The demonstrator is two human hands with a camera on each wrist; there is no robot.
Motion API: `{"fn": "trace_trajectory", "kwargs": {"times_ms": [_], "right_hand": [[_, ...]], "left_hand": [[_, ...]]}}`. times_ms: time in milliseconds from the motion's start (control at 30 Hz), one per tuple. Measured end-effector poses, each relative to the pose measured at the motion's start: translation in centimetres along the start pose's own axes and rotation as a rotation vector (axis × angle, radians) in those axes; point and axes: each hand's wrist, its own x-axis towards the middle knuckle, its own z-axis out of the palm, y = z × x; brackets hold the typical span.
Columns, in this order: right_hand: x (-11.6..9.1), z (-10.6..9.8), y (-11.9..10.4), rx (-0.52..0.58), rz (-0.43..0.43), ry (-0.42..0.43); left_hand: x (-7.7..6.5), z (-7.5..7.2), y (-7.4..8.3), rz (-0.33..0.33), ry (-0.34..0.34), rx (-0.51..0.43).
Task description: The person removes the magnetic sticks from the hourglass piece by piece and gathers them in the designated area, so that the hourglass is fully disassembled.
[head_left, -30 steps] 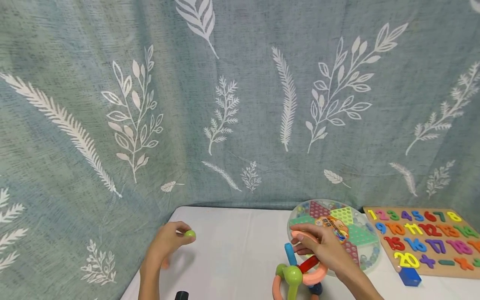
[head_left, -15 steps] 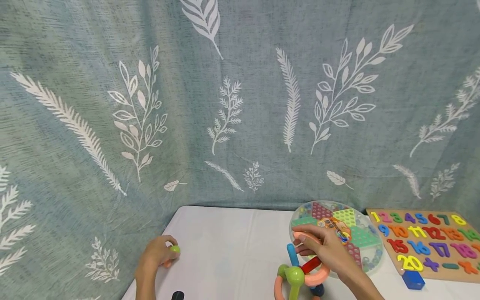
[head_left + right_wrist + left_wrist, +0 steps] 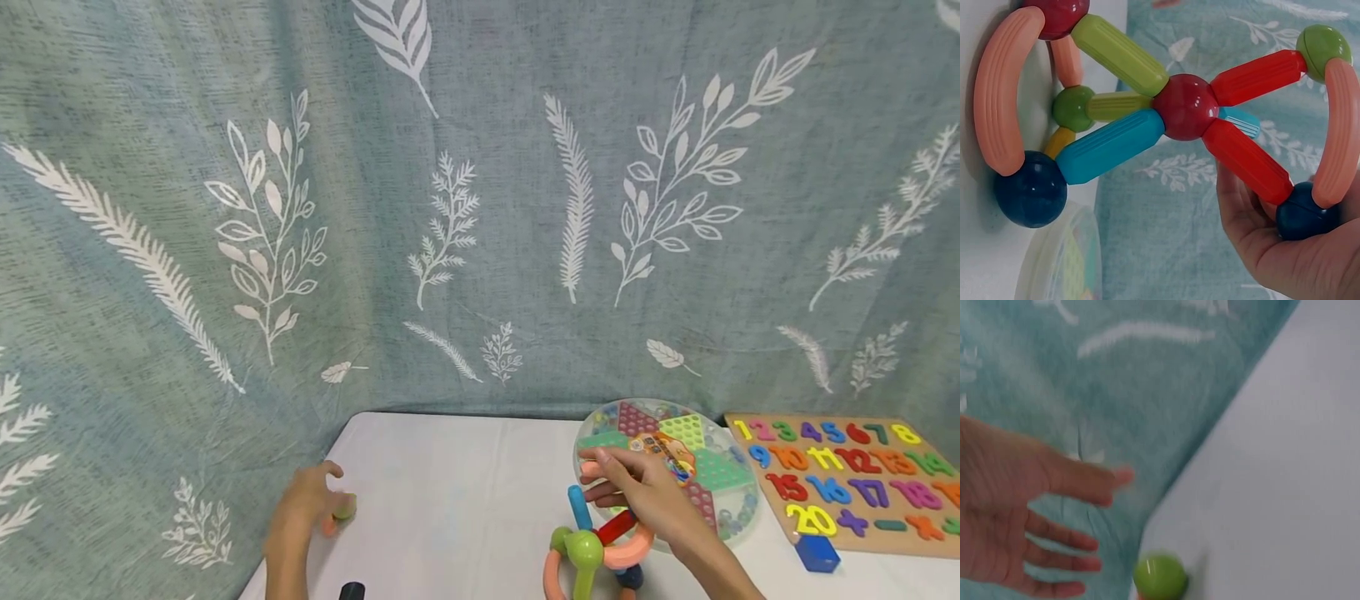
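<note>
Table point(image 3: 465, 500), white, a patterned blue-green curtain point(image 3: 510, 208) behind. Far left: left hand point(image 3: 306, 500), green ball point(image 3: 345, 507) and peach piece point(image 3: 328, 526) beside it. Near left: black object point(image 3: 352, 591), partly cut off. Near, right of centre: rod-and-ball construction point(image 3: 585, 550), multicoloured, held by right hand point(image 3: 637, 492). Far right: round game board point(image 3: 723, 471); wooden number board point(image 3: 873, 544); blue block point(image 3: 817, 553) at the latter's near edge.
</note>
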Motion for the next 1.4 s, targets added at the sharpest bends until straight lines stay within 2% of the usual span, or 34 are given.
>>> {"fn": "trace_trajectory", "kwargs": {"times_ms": [67,133,233,300,433,500,600,700,833,1033,1200,1400], "right_hand": [[0.0,-0.1,-0.1,0.004,-0.005,-0.003],[0.1,-0.2,-0.1,0.013,-0.014,-0.005],[0.1,-0.2,-0.2,0.034,-0.030,-0.011],[0.1,-0.2,-0.1,0.048,-0.040,-0.018],[0.1,-0.2,-0.2,0.071,-0.043,-0.024],[0.1,-0.3,-0.2,0.082,-0.035,-0.024],[0.1,-0.5,-0.2,0.083,-0.042,-0.027],[0.1,-0.6,-0.2,0.074,-0.069,-0.024],[0.1,-0.7,-0.1,0.059,-0.091,-0.010],[0.2,-0.6,0.1,0.065,-0.050,-0.004],[-0.1,-1.3,0.0,0.016,-0.009,-0.086],[-1.2,-3.0,-0.9,-0.171,0.099,-0.197]], "left_hand": [[0.1,0.0,1.2,0.053,0.037,0.008],[0.0,0.1,3.0,0.124,0.080,-0.013],[-0.6,1.0,6.9,0.262,0.130,-0.126],[-1.1,2.0,10.1,0.372,0.103,-0.232],[-2.6,4.5,16.0,0.614,-0.035,-0.361],[-3.4,5.9,18.2,0.698,-0.099,-0.372],[-4.3,7.7,20.5,0.780,-0.143,-0.364],[-4.7,9.1,21.9,0.830,-0.164,-0.357],[-4.6,10.3,22.9,0.845,-0.171,-0.383],[-4.1,10.9,23.6,0.848,-0.100,-0.447],[-4.0,11.0,23.8,0.849,-0.043,-0.464],[-3.9,11.0,23.7,0.869,-0.026,-0.463]]}}
